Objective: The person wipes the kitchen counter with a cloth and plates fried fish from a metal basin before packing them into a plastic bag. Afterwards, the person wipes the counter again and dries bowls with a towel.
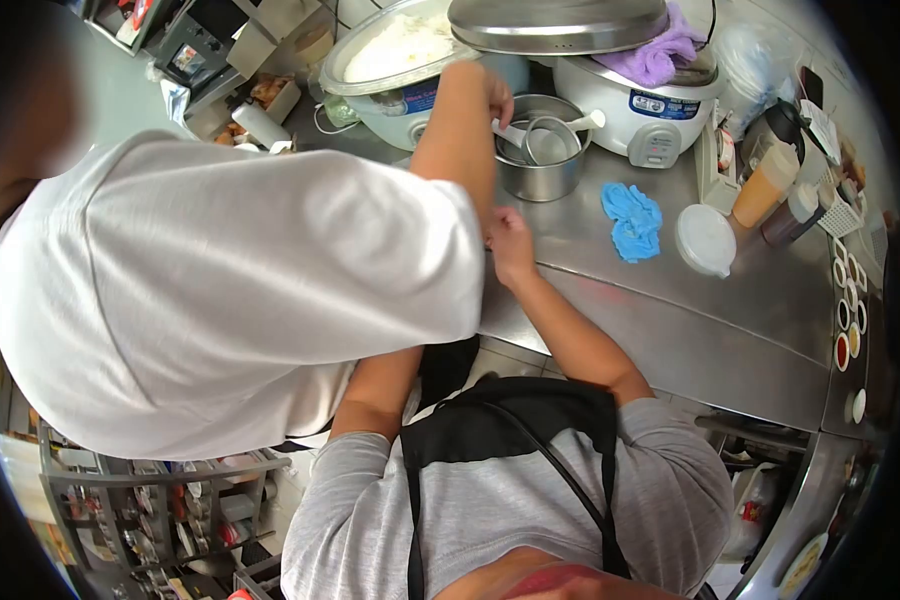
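My right hand [511, 245] is raised over the near edge of the steel counter [570, 225], its fingers curled in. Whatever those fingers may hold is hidden behind a co-worker's forearm. My left forearm [378, 390] passes under the co-worker's white sleeve [370, 260], so my left hand is out of sight. Beyond my right hand stands a steel pot [542, 183] with a strainer [551, 142] and white-handled utensils in it. The co-worker's hand [500, 103] is at the pot's left rim, by a white handle.
A rice cooker [375, 115] full of rice stands at the back left. A metal lid [560, 25] and purple cloth [660, 45] rest over another cooker [635, 115]. A blue cloth [633, 222], a white-lidded tub [706, 241] and sauce bottles [767, 185] are to the right.
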`<state>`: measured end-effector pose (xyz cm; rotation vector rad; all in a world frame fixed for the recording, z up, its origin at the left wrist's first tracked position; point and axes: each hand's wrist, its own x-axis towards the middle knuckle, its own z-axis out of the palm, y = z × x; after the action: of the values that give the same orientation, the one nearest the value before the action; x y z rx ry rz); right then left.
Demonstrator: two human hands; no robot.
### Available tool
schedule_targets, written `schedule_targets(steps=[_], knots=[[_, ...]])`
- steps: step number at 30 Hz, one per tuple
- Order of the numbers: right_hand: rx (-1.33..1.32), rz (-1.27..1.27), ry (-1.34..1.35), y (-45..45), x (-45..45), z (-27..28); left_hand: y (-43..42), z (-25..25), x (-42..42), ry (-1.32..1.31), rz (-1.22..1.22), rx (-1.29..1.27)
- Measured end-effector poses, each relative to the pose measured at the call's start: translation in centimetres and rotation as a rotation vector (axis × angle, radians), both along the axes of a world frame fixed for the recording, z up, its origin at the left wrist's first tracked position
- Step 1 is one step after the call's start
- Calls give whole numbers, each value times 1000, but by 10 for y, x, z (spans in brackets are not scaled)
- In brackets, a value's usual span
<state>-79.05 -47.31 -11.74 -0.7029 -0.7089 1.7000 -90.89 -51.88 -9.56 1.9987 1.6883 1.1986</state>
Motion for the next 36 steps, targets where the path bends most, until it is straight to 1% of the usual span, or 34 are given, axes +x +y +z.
schedule_targets(steps=[1,3,6,9,12,15,17,18,19,21,22,24,25,26,27,28,30,31,32,33,34,35,36], knots=[[-200,7,141,9,0,1,7,-4,2,40,1,24],[-354,271,134,21,5,-1,15,-8,7,99,4,57],[-256,520,-149,35,12,5,19,-7,12,191,42,47],[-171,591,-352,38,19,17,18,5,14,321,117,0],[-203,660,-411,47,21,12,17,20,22,440,188,-35],[-170,600,-408,48,22,6,14,26,31,530,254,-35],[-77,346,-471,62,25,-7,10,23,26,565,297,-19],[-36,214,-504,65,31,-9,5,23,23,521,294,-22],[-84,254,-513,66,38,-13,-1,22,19,479,289,-26],[-173,327,-518,67,55,-4,-8,5,16,482,254,5],[-72,374,-616,66,71,3,-11,1,18,398,262,22],[321,18,-1190,84,116,-10,-23,12,29,234,271,49],[521,-171,-1470,91,139,-18,-31,15,32,216,290,61],[389,-187,-1607,93,157,-24,-40,16,34,199,307,71],[245,-200,-1735,93,173,-31,-47,13,37,97,336,79],[91,-214,-1856,92,186,-39,-52,9,40,62,345,47],[321,-229,-2001,90,181,-68,-57,-2,56,-32,283,22],[325,-152,-1928,89,170,-71,-56,-6,64,-43,239,4],[424,-152,-1906,83,153,-78,-55,-11,72,-55,196,-14],[621,-155,-1887,70,139,-89,-50,-18,79,-71,139,-37],[738,26,-1913,46,129,-74,-44,-25,86,-75,71,-37],[887,-30,-1801,22,119,-81,-38,-32,92,-93,37,-45],[1022,1,-1712,-9,121,-65,-33,-39,96,-107,2,-58]])
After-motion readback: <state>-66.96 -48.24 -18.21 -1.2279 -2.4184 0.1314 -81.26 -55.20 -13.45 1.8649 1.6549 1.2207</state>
